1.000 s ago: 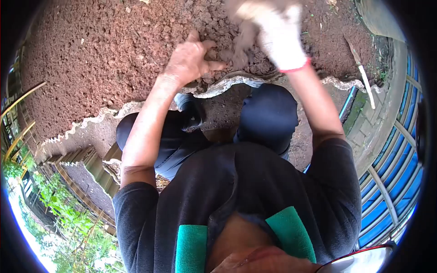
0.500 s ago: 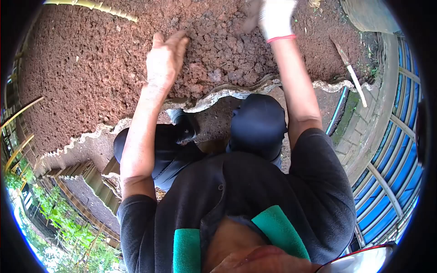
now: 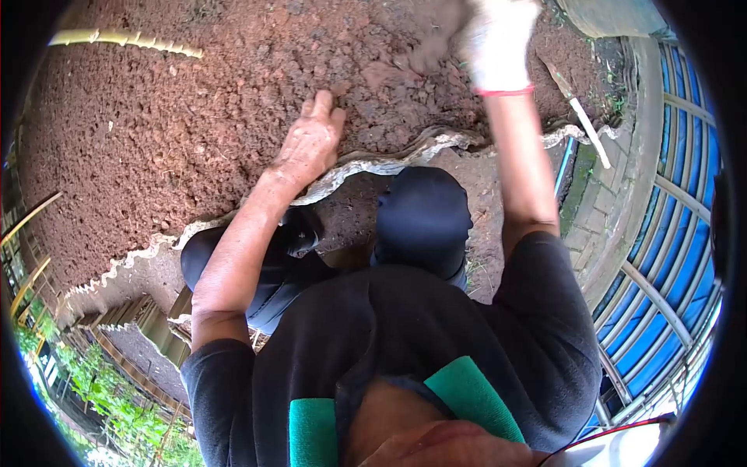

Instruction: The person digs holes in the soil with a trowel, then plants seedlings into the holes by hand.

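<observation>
My bare left hand [image 3: 313, 140] rests at the near margin of the reddish-brown soil [image 3: 187, 132], beside the corrugated sheet edging [image 3: 362, 165]. Its fingers point away from me over the crumbly clods, partly bent and holding nothing visible. My right hand [image 3: 502, 47] wears a white glove with a red cuff and is over the soil at the top of the view. Motion smears its fingers, and a brownish blur lies just left of it; I cannot tell whether this is a held tool or moving soil.
A knife [image 3: 580, 117] with a pale handle lies across the edging at right. A ridged yellowish stalk [image 3: 124, 40] lies on the soil at upper left. My knees [image 3: 424, 214] are close to the edging. Blue sheeting behind metal bars [image 3: 677, 257] stands at far right.
My left hand has come nearer to me and to the right, down to the edging. My gloved right hand has shifted right, still blurred. The whole view has shifted slightly.
</observation>
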Motion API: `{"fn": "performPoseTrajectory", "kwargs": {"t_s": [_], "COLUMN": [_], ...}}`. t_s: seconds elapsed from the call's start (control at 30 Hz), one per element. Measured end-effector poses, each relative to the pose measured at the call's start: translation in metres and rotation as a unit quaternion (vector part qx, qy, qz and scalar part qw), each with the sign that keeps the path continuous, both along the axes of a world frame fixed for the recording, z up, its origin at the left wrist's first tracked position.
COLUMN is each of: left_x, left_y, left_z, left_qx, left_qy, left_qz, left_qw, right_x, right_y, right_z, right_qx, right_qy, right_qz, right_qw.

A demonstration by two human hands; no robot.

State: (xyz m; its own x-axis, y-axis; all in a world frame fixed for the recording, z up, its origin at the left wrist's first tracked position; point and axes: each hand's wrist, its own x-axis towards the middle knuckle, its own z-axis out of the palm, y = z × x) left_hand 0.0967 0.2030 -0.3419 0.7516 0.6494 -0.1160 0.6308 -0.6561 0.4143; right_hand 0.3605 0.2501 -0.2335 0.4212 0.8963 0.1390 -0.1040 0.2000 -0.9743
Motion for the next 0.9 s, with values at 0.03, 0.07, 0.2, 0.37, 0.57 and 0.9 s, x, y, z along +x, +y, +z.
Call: {"fn": "performPoseTrajectory", "kwargs": {"t_s": [0.03,0.07,0.2,0.37,0.57,0.9], "left_x": [-0.002,-0.004,-0.011,-0.005,-0.014,-0.038], "left_y": [0.003,0.006,0.029,0.044,0.034,0.052], "left_z": [-0.001,-0.002,0.003,0.022,0.014,0.006], "left_qx": [-0.04,-0.078,-0.06,0.116,0.069,0.073], "left_qy": [-0.024,-0.052,-0.101,-0.038,0.009,-0.04], "left_qz": [0.047,0.096,0.229,0.188,0.14,0.185], "left_qw": [0.998,0.991,0.966,0.975,0.988,0.979], "right_x": [0.003,0.01,0.047,0.07,0.019,0.105], "right_y": [0.002,0.001,0.026,0.063,0.021,0.013], "right_z": [0.04,0.04,0.011,-0.126,-0.075,-0.135], "right_qx": [0.077,0.088,0.131,0.03,0.077,0.023], "right_qy": [-0.03,-0.063,-0.19,0.01,-0.117,-0.065], "right_qz": [-0.051,-0.06,-0.083,-0.098,-0.041,-0.077], "right_qw": [0.995,0.992,0.969,0.995,0.989,0.995]}}
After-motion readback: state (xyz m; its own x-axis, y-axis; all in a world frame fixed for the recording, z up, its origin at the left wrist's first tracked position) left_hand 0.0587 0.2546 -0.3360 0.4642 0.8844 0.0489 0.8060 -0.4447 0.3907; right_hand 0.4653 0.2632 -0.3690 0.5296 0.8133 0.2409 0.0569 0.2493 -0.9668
